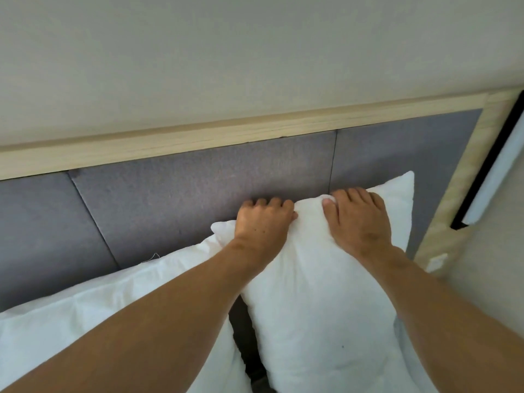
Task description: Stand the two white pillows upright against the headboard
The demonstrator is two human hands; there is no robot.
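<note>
Two white pillows lean against a grey padded headboard [175, 194] with a pale wood frame. The right pillow [320, 302] stands upright, its top edge touching the grey padding. My left hand [262, 222] grips that pillow's top edge near its left corner, fingers curled over the back. My right hand [358, 219] holds the same top edge further right, thumb in front. The left pillow [93, 316] rests beside it, lower and tilted against the headboard, partly hidden by my left forearm.
A plain pale wall [226, 52] rises above the wood rail [198, 137]. At the far right the wooden side post [453, 199] carries a long white light fixture [496, 171] with a black edge. A dark gap [246, 336] shows between the pillows.
</note>
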